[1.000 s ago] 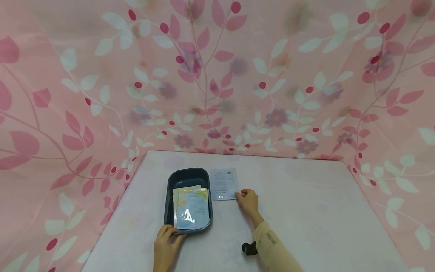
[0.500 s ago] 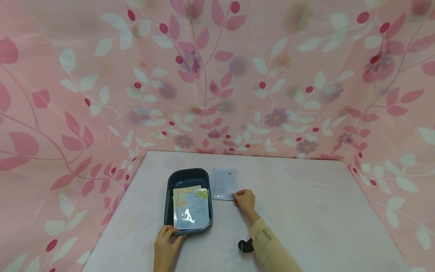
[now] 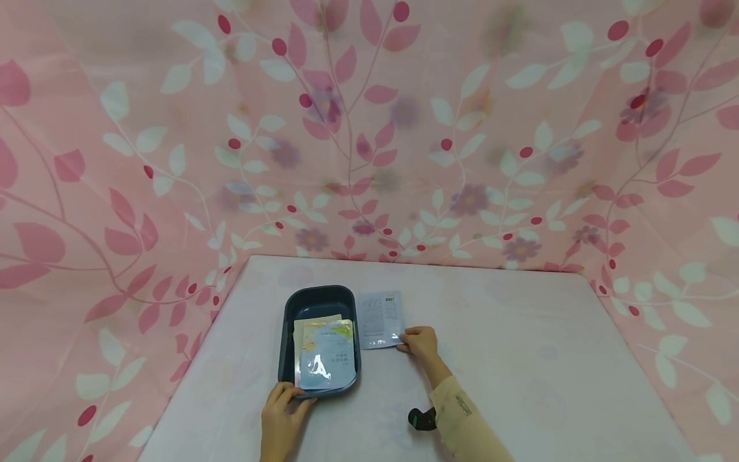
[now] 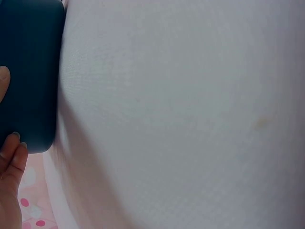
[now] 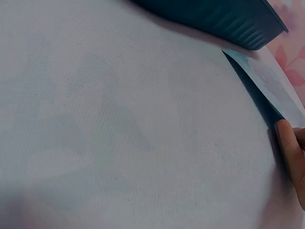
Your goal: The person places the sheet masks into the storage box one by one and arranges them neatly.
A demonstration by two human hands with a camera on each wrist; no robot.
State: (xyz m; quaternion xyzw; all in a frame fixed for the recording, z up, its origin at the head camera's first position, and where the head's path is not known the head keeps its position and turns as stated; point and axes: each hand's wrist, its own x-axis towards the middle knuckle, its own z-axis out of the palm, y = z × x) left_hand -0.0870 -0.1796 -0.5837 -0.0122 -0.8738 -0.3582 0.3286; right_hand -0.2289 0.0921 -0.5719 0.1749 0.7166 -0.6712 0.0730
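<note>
A dark blue rectangular tray (image 3: pixel 319 309) stands on the table's left side. Over its near-left corner my left hand (image 3: pixel 281 417) grips the rim; the left wrist view has the thumb and fingertips (image 4: pixel 19 148) against the tray wall (image 4: pixel 33 76). Inside lie a blue face mask packet (image 3: pixel 328 353) with a yellow-green flower print and, mostly hidden beneath it, a pale yellow packet (image 3: pixel 298 340). Right of the tray, my right hand (image 3: pixel 421 341) pinches the near-right corner of a pale blue face mask packet (image 3: pixel 381 319), printed side up. Its near edge (image 5: pixel 257 88) is raised above the cloth in the right wrist view.
A white cloth covers the table (image 3: pixel 519 346). Behind and at both sides hangs a pink floral curtain (image 3: pixel 369 128). A small black device (image 3: pixel 423 419) sits by the right sleeve (image 3: pixel 469 420).
My right hand first slid left along the loose packet's near edge, then drew the packet slightly nearer by its corner. The left hand and tray have stayed put.
</note>
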